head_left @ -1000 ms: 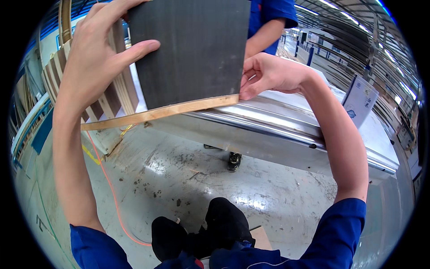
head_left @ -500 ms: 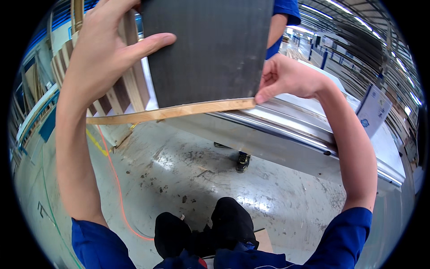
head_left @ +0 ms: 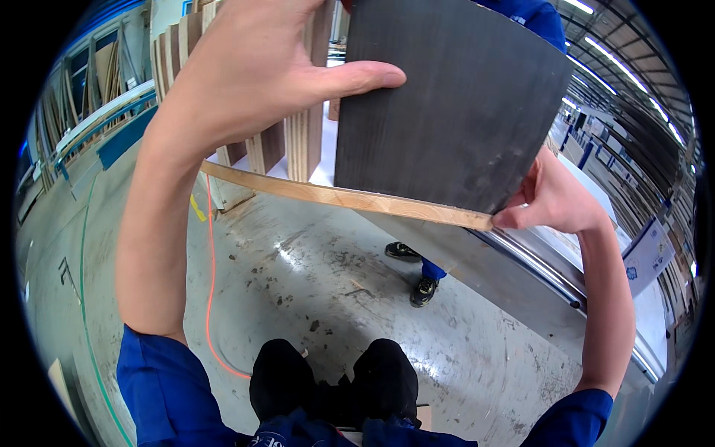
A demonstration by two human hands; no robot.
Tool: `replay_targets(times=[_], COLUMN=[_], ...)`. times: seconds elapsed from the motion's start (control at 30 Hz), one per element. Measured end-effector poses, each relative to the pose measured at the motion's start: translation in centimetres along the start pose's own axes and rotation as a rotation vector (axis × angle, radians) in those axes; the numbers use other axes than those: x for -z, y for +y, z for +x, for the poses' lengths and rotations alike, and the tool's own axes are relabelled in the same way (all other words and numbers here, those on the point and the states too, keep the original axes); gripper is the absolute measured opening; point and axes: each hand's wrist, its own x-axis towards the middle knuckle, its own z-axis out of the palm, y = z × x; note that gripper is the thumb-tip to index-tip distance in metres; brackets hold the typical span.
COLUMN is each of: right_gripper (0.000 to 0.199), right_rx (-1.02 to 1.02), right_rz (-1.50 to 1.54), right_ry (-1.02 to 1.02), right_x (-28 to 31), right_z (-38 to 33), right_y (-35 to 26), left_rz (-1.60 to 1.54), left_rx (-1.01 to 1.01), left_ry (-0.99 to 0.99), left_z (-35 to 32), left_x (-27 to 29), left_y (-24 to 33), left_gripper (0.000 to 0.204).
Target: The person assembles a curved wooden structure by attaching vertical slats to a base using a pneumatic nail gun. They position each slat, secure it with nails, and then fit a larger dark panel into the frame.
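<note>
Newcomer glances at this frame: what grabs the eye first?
The large dark panel in the upper middle, with the left hand laying its thumb on the face and the right hand at the lower right corner. Then the bright orange hose curving across the floor at lower left, and the layered boards standing upright beyond the left hand.

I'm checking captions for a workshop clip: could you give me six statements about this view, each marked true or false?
1. The thumb of the left hand lies on the face of the dark panel. True.
2. The right hand is at the panel's upper left corner. False: it is at the lower right corner.
3. A pale wooden strip runs along below the panel. True.
4. The upright boards stand right of the panel. False: left.
5. The orange line runs over the floor. True.
6. Both shoes are white. False: mostly black.
</note>
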Motion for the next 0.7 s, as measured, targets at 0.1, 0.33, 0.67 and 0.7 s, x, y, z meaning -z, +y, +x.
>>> replay_targets(times=[0.1,0.33,0.67,0.7], right_gripper=[0.038,0.04,0.045,0.045], right_rx=[0.0,-0.069,-0.009,0.005], right_rz=[0.044,0.031,0.033,0.051], right_ry=[0.012,-0.019,-0.033,-0.023], right_x=[-0.4,0.0,0.1,-0.2], right_z=[0.0,-0.1,0.3,0.2], right_y=[-0.2,-0.7,0.3,0.3], left_rz=[-0.013,0.057,-0.393,-0.366], left_rx=[-0.048,0.135,0.823,0.818], left_ry=[0.015,0.291,0.069,0.042], left_z=[-0.3,-2.3,-6.7,-6.8], left_x=[-0.1,-0.8,-3.7,-3.8], left_y=[-0.8,0.1,6.1,6.2], left_gripper=[0.069,0.043,0.023,0.023])
